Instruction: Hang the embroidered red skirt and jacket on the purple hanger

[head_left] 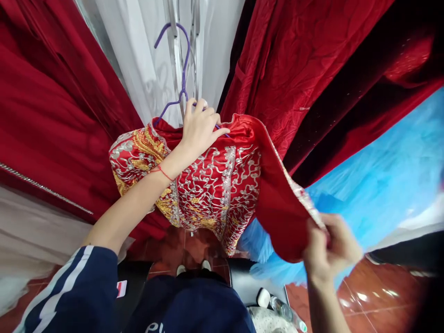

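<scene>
A short red jacket with silver and gold embroidery hangs on a purple hanger in front of me. My left hand is closed over the hanger's shoulder bar, just below the hook, at the jacket's neckline. Farther right, my right hand pinches the embroidered edge of the jacket's right-hand front panel. That panel is pulled out to the side, and its plain red lining faces me. The left-hand side of the jacket hangs from the hanger, partly behind my left forearm.
Red gowns and white fabric hang around the jacket. Blue tulle spreads on the right. Below are a black stool, a clear bottle, a white case and a red tiled floor.
</scene>
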The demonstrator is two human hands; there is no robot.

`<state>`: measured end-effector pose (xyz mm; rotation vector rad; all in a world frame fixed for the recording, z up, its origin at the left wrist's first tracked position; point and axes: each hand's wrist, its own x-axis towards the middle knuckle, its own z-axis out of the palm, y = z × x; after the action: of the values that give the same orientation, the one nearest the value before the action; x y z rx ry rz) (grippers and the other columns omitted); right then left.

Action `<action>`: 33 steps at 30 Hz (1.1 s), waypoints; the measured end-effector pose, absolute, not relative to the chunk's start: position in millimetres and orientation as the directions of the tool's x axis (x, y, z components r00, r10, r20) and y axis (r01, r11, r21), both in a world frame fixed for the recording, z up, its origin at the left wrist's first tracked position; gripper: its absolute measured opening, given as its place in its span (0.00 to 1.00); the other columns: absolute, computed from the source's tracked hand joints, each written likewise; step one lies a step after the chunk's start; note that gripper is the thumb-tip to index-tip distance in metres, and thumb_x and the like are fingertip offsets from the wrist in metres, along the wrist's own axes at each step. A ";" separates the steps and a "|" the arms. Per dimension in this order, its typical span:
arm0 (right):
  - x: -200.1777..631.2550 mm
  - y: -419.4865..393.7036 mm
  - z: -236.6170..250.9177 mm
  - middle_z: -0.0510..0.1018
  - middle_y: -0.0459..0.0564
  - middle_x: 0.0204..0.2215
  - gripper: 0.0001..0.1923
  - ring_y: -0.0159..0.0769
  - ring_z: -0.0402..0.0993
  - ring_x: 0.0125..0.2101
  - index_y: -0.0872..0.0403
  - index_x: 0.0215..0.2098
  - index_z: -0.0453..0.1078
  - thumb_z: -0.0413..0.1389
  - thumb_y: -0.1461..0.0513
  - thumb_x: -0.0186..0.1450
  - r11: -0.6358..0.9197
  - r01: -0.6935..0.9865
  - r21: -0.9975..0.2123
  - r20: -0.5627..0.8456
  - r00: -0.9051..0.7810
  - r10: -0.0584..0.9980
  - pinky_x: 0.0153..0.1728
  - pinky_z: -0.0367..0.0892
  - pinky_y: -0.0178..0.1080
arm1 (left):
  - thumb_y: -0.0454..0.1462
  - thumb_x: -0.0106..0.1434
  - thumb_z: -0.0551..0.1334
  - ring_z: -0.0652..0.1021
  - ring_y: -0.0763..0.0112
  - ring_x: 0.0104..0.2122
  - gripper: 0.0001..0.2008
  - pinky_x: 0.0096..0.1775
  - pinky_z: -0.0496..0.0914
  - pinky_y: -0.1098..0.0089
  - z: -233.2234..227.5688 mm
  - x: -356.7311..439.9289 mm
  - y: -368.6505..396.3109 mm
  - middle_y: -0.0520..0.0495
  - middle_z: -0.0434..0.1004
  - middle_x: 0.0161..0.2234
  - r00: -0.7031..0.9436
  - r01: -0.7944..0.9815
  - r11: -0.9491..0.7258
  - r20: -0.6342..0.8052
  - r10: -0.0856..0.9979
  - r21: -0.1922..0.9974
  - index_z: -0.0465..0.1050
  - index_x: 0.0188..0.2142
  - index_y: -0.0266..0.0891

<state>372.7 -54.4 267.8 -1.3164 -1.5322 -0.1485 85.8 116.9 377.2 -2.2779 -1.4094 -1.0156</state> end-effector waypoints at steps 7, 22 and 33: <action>311.5 1.5 191.5 0.75 0.49 0.29 0.17 0.33 0.70 0.26 0.52 0.29 0.66 0.45 0.53 0.70 0.439 0.787 -0.433 0.159 -0.413 0.897 0.28 0.61 0.34 | 0.53 0.65 0.60 0.69 0.44 0.56 0.17 0.61 0.55 0.40 375.9 85.6 122.2 0.40 0.80 0.40 0.310 0.828 -0.546 0.706 0.637 0.129 0.77 0.36 0.43; 302.6 110.1 333.0 0.78 0.58 0.33 0.17 0.42 0.73 0.33 0.57 0.39 0.72 0.46 0.55 0.72 0.030 0.993 -0.112 0.393 0.016 0.919 0.33 0.60 0.38 | 0.52 0.64 0.60 0.67 0.41 0.58 0.17 0.63 0.51 0.38 368.6 83.6 128.7 0.40 0.81 0.40 0.287 0.817 -0.554 0.721 0.631 0.161 0.80 0.38 0.44; 267.4 42.4 368.0 0.68 0.45 0.19 0.24 0.29 0.62 0.20 0.55 0.26 0.67 0.41 0.53 0.73 0.262 0.947 -0.184 0.788 -0.018 0.616 0.27 0.51 0.35 | 0.37 0.65 0.54 0.67 0.42 0.57 0.16 0.62 0.50 0.40 374.0 93.7 131.0 0.35 0.75 0.50 0.171 0.822 -0.502 0.726 0.666 0.267 0.74 0.49 0.37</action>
<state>267.4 42.4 368.0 -1.4433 -1.7246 -0.5158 93.7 131.0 374.0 -2.2533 -1.4534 -1.2391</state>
